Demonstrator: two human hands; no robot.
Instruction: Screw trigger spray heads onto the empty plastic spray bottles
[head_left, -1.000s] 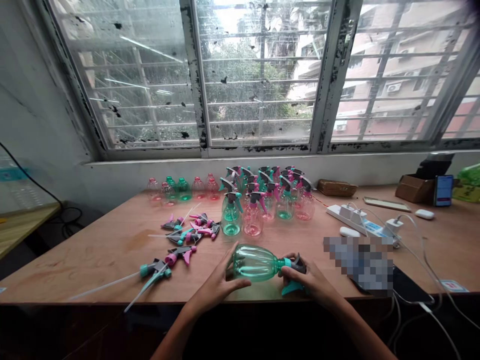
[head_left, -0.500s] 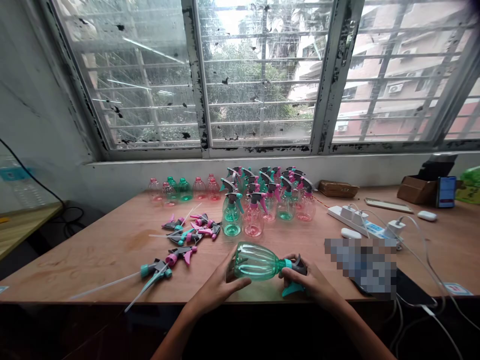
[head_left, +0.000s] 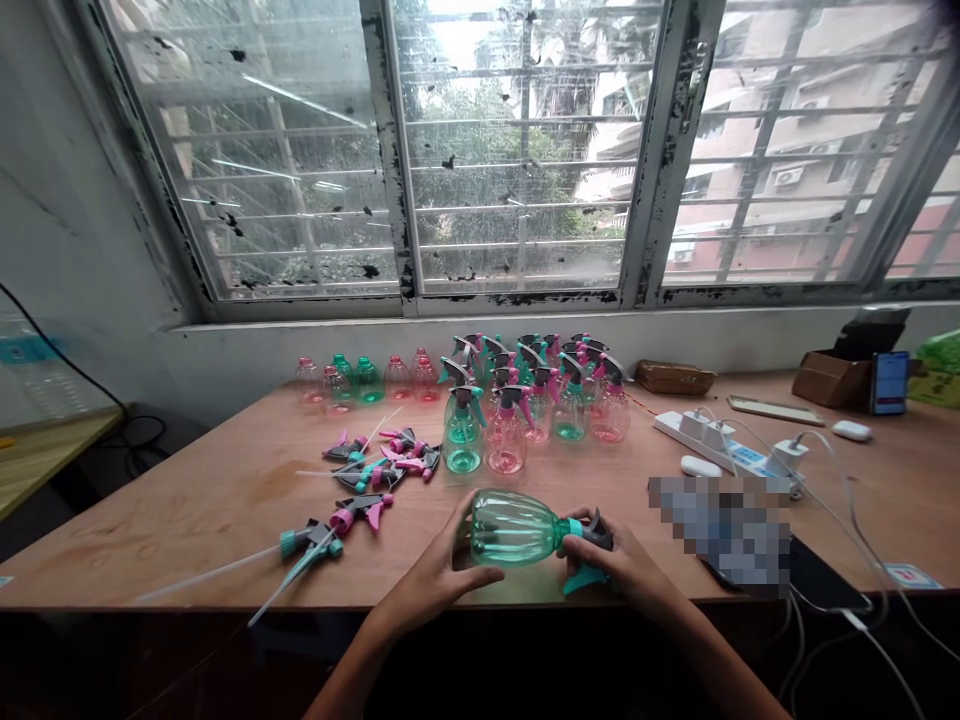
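A clear green spray bottle [head_left: 514,528] lies sideways between my hands, above the table's front edge. My left hand [head_left: 454,565] is cupped round its base, the thumb stretched along the near side. Its other fingers are partly hidden behind the base. At the neck, my right hand [head_left: 604,555] grips the grey and teal spray head [head_left: 586,578], whose trigger points down. Loose spray heads [head_left: 364,510] in pink, teal and grey lie left of my hands, some with thin tubes. Behind the held bottle stand several pink and green bottles fitted with spray heads [head_left: 507,440].
Several bottles without heads [head_left: 367,380] stand at the back left. To the right are a white power strip [head_left: 724,450] with cables, a white earbud case [head_left: 701,467], a dark phone [head_left: 825,575] and a cardboard box [head_left: 821,380]. A window [head_left: 517,150] is behind the table.
The bottle's base has dipped slightly between my hands. Both hands keep nearly the same place, and the things on the table have not moved.
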